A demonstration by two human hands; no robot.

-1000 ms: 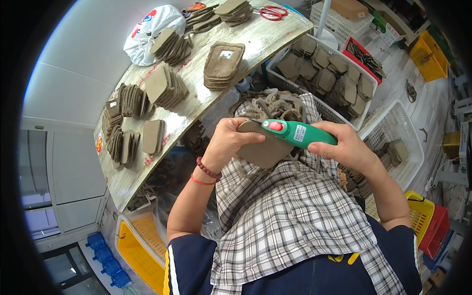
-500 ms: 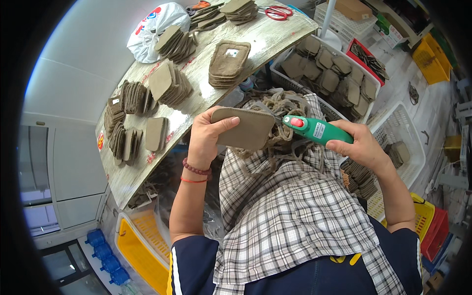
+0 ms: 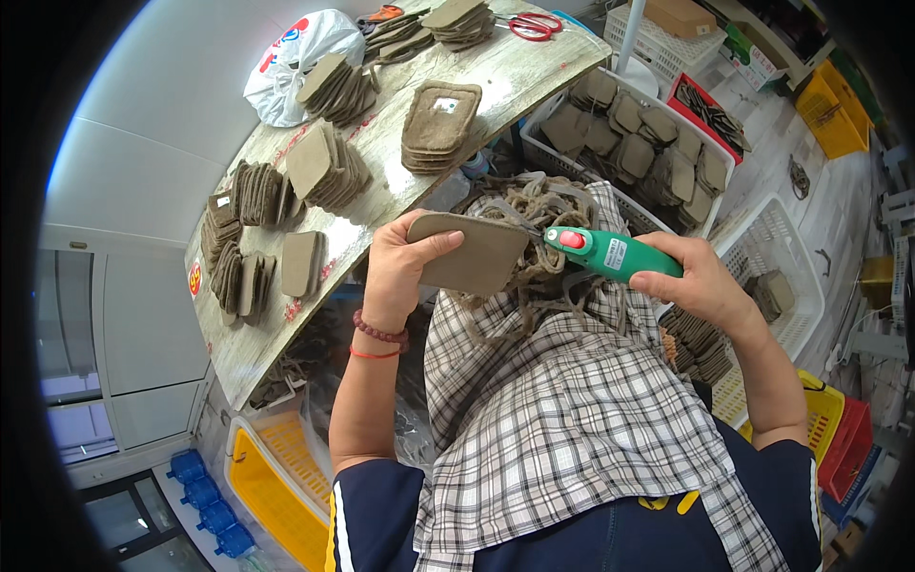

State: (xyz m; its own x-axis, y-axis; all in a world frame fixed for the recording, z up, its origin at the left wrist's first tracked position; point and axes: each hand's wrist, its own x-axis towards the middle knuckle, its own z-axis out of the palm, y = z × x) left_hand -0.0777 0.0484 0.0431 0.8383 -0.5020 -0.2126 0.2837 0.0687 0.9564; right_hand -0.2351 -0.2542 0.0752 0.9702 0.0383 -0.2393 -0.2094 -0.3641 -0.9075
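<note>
My left hand (image 3: pixel 397 259) grips a brown rounded-rectangular fabric pad (image 3: pixel 474 255), thumb on top and fingers beneath. In my right hand (image 3: pixel 703 283) is a green handheld pair of electric scissors (image 3: pixel 618 254) with a red button. Its narrow metal tip points left and meets the upper right edge of the pad; the exact contact is too small to make out. A tangle of brown trimmed strips (image 3: pixel 548 207) lies behind and under the pad, on the checked apron (image 3: pixel 562 410) over my lap.
On the table (image 3: pixel 381 162) stand several pad stacks (image 3: pixel 324 167), a white plastic bag (image 3: pixel 300 71) and red-handled scissors (image 3: pixel 536 26). A white crate of pads (image 3: pixel 629 143) and another white basket (image 3: pixel 796 276) are at right. A yellow crate (image 3: pixel 276 496) sits lower left.
The pad and the electric scissors keep nearly the same place, with the scissors shifted very slightly left. The whole view has moved a little; both grips are unchanged.
</note>
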